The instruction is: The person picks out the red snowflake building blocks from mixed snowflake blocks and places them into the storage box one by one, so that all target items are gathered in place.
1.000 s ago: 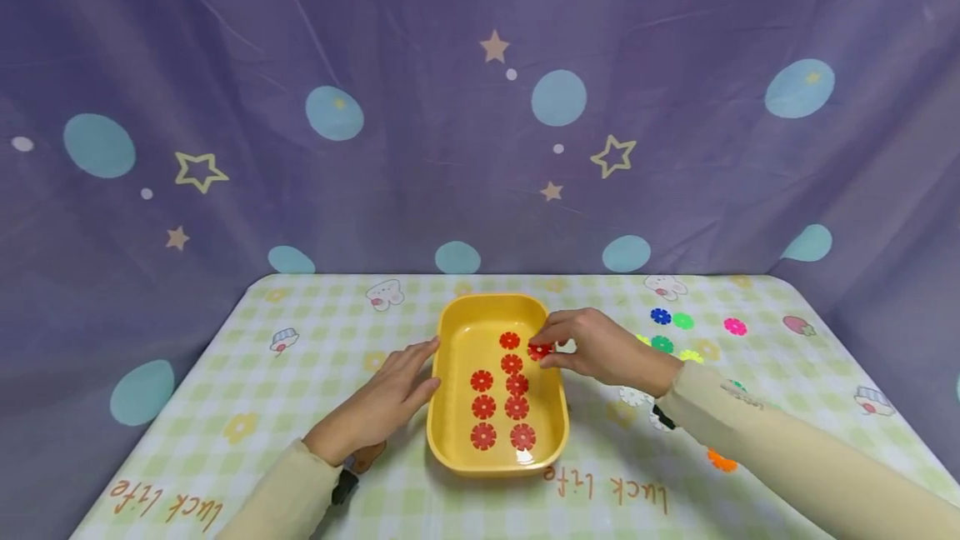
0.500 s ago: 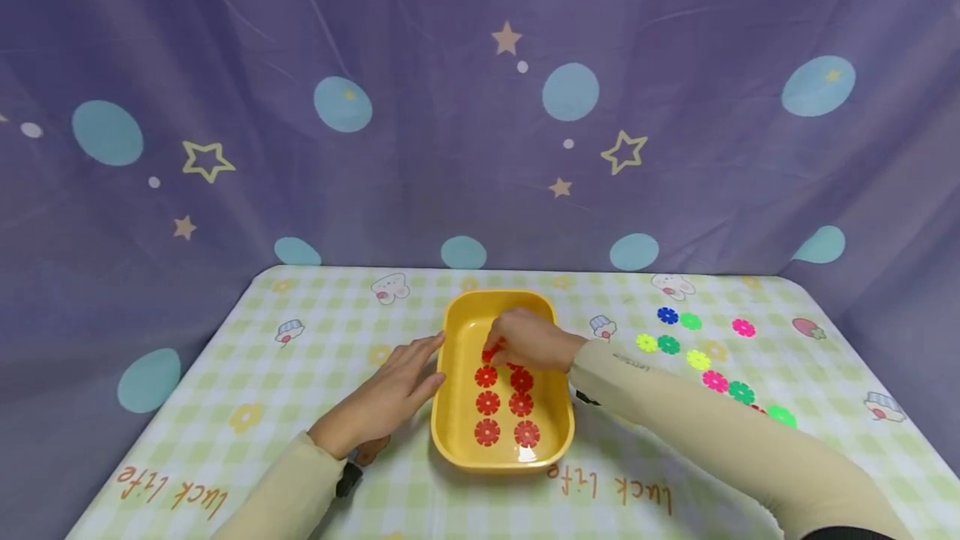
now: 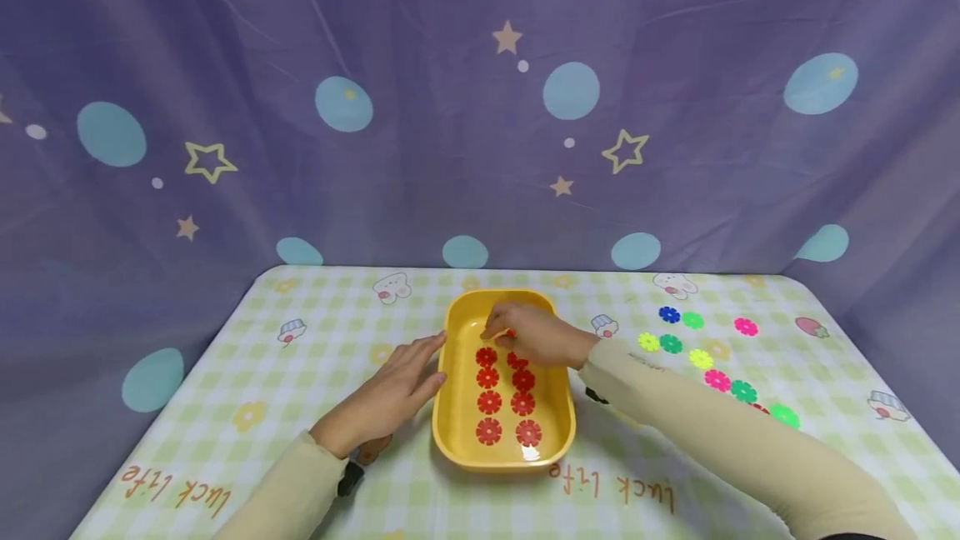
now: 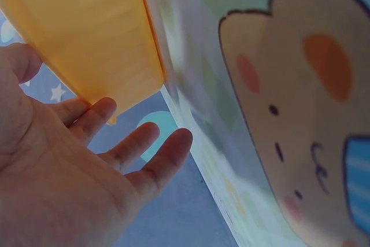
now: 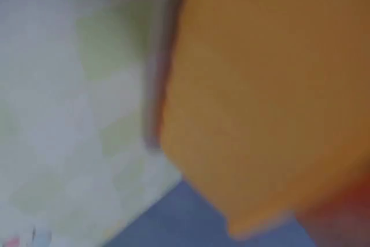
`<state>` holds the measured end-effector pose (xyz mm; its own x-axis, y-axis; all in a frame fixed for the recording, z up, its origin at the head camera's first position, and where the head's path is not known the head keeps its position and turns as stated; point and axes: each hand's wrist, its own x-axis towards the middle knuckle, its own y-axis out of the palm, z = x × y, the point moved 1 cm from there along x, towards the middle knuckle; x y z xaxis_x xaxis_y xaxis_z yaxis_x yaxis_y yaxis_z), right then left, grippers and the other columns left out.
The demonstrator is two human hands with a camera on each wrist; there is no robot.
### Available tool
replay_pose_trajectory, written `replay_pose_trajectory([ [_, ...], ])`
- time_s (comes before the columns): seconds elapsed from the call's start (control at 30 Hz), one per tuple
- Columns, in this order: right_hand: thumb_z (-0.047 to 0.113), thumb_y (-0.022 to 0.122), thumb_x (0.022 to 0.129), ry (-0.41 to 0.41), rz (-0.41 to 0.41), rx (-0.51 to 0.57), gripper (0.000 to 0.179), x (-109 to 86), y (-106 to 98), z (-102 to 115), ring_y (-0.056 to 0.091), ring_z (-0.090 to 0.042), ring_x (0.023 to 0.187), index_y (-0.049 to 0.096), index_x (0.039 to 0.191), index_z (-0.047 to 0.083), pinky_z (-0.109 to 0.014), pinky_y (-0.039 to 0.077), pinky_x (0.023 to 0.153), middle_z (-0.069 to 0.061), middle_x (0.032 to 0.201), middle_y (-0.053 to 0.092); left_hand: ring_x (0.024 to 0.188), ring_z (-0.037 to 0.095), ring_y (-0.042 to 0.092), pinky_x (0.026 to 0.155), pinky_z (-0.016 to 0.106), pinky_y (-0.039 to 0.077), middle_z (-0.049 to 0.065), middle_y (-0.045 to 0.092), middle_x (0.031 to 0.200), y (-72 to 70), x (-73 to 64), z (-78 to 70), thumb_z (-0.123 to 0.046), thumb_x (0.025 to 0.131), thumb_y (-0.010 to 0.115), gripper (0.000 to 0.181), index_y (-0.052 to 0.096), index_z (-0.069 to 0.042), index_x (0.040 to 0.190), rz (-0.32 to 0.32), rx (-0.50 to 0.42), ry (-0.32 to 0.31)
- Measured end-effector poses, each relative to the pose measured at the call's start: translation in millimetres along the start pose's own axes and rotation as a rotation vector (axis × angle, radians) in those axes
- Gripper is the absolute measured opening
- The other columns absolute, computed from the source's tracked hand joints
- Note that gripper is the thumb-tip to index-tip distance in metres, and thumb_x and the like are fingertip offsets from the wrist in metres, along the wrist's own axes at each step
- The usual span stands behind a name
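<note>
A yellow tray stands on the table with red snowflake discs lying in two columns on its floor. My left hand rests at the tray's left side, fingers straight and fingertips at the rim; the left wrist view shows the same spread fingers beside the tray wall. Over the far part of the tray is my right hand, its loosely bent fingers just beyond the farthest disc of the left column, with no disc showing between them. It partly covers the right column.
Right of the tray, loose discs in several colours lie on the checked tablecloth, among them a blue disc, a pink disc and a green disc. A purple curtain hangs behind the table.
My right hand carried a red disc from the tray's right side to the left column and let it go there, then drew slightly away. My left hand stayed at the rim.
</note>
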<state>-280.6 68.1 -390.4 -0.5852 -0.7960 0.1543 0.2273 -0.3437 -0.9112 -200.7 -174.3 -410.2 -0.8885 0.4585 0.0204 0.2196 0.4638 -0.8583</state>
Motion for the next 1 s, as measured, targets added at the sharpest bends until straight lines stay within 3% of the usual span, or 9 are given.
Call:
replay_pose_trajectory([
  [0.13,-0.001,0.065,0.088,-0.054,-0.163,-0.055,0.019,-25.2,-34.8,-2.6,0.057,-0.016,0.094,0.073,0.102,0.008,-0.029,0.048,0.084,-0.001,0.102,0.062,0.135,0.015,0.025,0.107,0.045,0.027,-0.005,0.025,0.152,-2.0,-0.1,-1.1,-0.040,0.101,0.042,0.059,0.022,-0.019,0.152,-0.003,0.012,-0.006],
  [0.23,-0.001,0.065,0.088,-0.005,-0.220,-0.092,0.019,-56.3,-61.5,-10.1,0.058,-0.014,0.093,0.074,0.101,0.011,-0.029,0.050,0.081,0.001,0.101,0.062,0.134,0.016,0.026,0.107,0.045,0.028,-0.004,0.026,0.152,-2.9,-0.1,-1.9,-0.040,0.101,0.043,0.059,0.023,-0.018,0.152,-0.009,0.014,-0.005],
  [0.33,0.000,0.068,0.086,0.086,-0.231,-0.129,0.020,-98.5,-81.3,-22.0,0.059,-0.014,0.092,0.074,0.100,0.012,-0.032,0.051,0.078,0.002,0.100,0.062,0.135,0.016,0.025,0.107,0.045,0.028,-0.005,0.026,0.152,-2.5,0.3,-2.4,-0.041,0.101,0.043,0.060,0.022,-0.020,0.152,0.002,0.007,-0.014],
  [0.47,0.000,0.072,0.082,0.240,-0.179,-0.161,0.022,-158.9,-92.9,-39.4,0.060,-0.015,0.087,0.073,0.100,0.012,-0.036,0.052,0.076,0.004,0.097,0.062,0.136,0.015,0.024,0.107,0.045,0.027,-0.005,0.025,0.152,-1.6,0.3,-3.0,-0.042,0.100,0.043,0.060,0.021,-0.020,0.152,0.010,-0.001,-0.014],
  [0.73,0.003,0.076,0.078,0.525,-0.079,-0.088,0.022,-254.8,-74.3,-53.9,0.057,-0.013,0.080,0.072,0.098,0.010,-0.033,0.052,0.069,0.004,0.094,0.064,0.136,0.015,0.024,0.107,0.045,0.027,-0.005,0.025,0.152,-1.3,-0.7,-2.8,-0.041,0.101,0.043,0.060,0.021,-0.020,0.152,0.008,-0.008,-0.007],
  [0.87,0.002,0.074,0.079,0.613,-0.061,-0.037,0.020,-281.6,-57.2,-54.9,0.057,-0.012,0.078,0.071,0.096,0.012,-0.030,0.051,0.066,0.006,0.091,0.060,0.136,0.015,0.024,0.107,0.045,0.027,-0.005,0.025,0.152,-1.3,-0.2,-2.8,-0.041,0.101,0.043,0.060,0.021,-0.020,0.152,0.005,-0.004,-0.003],
  [1.0,0.007,0.078,0.076,0.645,-0.066,-0.031,0.021,-294.1,-44.3,-59.3,0.055,-0.009,0.076,0.071,0.095,0.012,-0.029,0.050,0.068,0.008,0.087,0.056,0.136,0.015,0.023,0.108,0.044,0.027,-0.005,0.025,0.152,-0.7,-0.4,-2.2,-0.041,0.101,0.042,0.060,0.021,-0.020,0.152,0.006,-0.007,-0.005],
])
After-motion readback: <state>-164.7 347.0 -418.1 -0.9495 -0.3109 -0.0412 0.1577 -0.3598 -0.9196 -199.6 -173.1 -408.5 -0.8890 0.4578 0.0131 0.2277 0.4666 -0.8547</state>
